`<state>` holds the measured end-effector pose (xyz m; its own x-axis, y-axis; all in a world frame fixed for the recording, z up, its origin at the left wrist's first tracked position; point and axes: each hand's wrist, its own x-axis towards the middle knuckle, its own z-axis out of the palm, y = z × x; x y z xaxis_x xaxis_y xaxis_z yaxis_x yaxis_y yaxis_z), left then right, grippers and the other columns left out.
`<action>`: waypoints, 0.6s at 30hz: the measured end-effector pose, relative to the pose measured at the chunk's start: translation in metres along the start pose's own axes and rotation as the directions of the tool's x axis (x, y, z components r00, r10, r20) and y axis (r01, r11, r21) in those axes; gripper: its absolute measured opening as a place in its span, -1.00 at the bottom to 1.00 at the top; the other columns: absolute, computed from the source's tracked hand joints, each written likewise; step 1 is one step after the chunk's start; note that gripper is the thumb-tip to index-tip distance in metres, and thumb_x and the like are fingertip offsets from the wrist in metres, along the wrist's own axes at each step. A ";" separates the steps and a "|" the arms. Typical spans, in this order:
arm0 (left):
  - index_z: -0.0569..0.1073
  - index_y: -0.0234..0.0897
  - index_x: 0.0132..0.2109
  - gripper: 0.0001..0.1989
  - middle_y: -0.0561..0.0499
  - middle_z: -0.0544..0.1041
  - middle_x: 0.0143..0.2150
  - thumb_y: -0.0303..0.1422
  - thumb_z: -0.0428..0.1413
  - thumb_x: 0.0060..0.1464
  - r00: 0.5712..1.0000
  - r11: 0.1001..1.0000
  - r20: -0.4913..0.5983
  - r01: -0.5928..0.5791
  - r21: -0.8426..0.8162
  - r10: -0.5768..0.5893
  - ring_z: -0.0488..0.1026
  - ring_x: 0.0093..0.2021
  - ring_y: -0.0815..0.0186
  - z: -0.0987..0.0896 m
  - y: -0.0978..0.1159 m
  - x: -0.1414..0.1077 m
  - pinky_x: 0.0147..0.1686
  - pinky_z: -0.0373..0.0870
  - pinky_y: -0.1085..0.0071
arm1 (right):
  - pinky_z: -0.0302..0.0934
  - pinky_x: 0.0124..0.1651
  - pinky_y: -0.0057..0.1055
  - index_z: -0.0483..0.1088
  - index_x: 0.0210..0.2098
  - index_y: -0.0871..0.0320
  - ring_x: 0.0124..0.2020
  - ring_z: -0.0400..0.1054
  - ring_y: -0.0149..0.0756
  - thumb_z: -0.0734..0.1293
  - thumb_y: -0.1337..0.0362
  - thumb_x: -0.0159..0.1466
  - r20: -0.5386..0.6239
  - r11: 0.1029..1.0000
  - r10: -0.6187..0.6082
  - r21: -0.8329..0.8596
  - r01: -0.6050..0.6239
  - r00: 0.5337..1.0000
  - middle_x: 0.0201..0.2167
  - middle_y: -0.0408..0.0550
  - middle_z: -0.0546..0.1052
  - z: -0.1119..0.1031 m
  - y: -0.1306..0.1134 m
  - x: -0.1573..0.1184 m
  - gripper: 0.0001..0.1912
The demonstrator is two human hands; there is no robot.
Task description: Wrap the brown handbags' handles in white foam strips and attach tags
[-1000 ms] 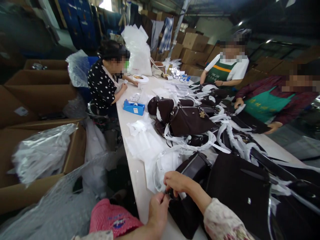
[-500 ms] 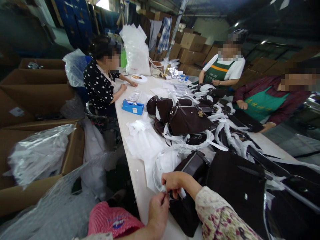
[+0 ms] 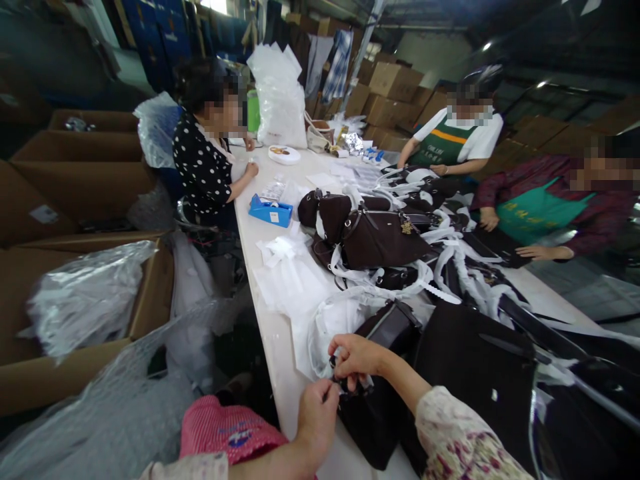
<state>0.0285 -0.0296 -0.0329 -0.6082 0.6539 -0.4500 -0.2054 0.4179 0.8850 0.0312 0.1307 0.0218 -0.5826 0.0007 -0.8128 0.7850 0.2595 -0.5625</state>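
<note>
Since half a second ago, the right hand (image 3: 357, 357) has been shifted slightly, so more of a small dark fitting (image 3: 333, 361) is exposed; its handling is judged unfinished. The fitting is clamped in those curled fingers and pinched by the left hand (image 3: 316, 413), just beside a dark handbag (image 3: 373, 423) laid on the white table (image 3: 280, 367).

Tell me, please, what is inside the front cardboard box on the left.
Crumpled, shiny plastic lies in the cardboard box; anything beneath it is covered and cannot be seen.
</note>
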 end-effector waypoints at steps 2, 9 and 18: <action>0.19 -0.24 -0.59 -0.75 0.14 0.12 -0.59 -0.26 -0.11 -0.03 1.000 1.000 0.005 -0.001 -0.014 0.001 0.12 -0.49 0.39 0.000 -0.001 0.001 -0.47 0.01 0.43 | 0.09 -0.65 -0.60 0.24 -0.19 0.16 -0.72 0.29 -0.50 0.29 0.47 -0.05 -0.082 0.997 -0.044 -0.065 0.038 0.996 -0.56 -0.29 0.49 0.003 -0.001 0.000 -0.60; 0.34 -0.30 -0.53 -0.75 0.12 0.25 -0.59 -0.27 -0.03 0.02 0.994 0.990 0.060 0.102 -0.098 -0.096 0.18 -0.50 0.39 -0.006 0.002 0.011 -0.45 0.07 0.45 | 0.15 -0.17 -0.38 0.41 -0.15 0.06 -0.21 0.44 -0.20 0.25 0.48 0.04 -0.339 0.883 -0.303 -0.452 0.129 0.891 -0.41 -0.13 0.59 0.026 -0.021 -0.024 -0.60; 0.29 -0.24 -0.40 -0.76 0.27 0.08 -0.67 -0.15 0.06 0.03 0.839 0.884 0.366 0.460 -0.083 -0.402 -0.07 -0.71 0.53 -0.028 0.025 0.011 -0.65 -0.18 0.53 | -0.02 -0.42 -0.43 0.42 -0.31 0.09 -0.46 0.42 -0.35 0.13 0.30 0.37 -0.333 0.582 -0.630 -0.800 0.144 0.701 -0.49 -0.12 0.55 0.066 0.046 -0.053 -0.74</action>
<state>-0.0042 -0.0298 -0.0127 -0.1476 0.6114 -0.7775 -0.5249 0.6178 0.5855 0.1119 0.0792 0.0293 -0.9735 0.1585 -0.1648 0.2051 0.9239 -0.3231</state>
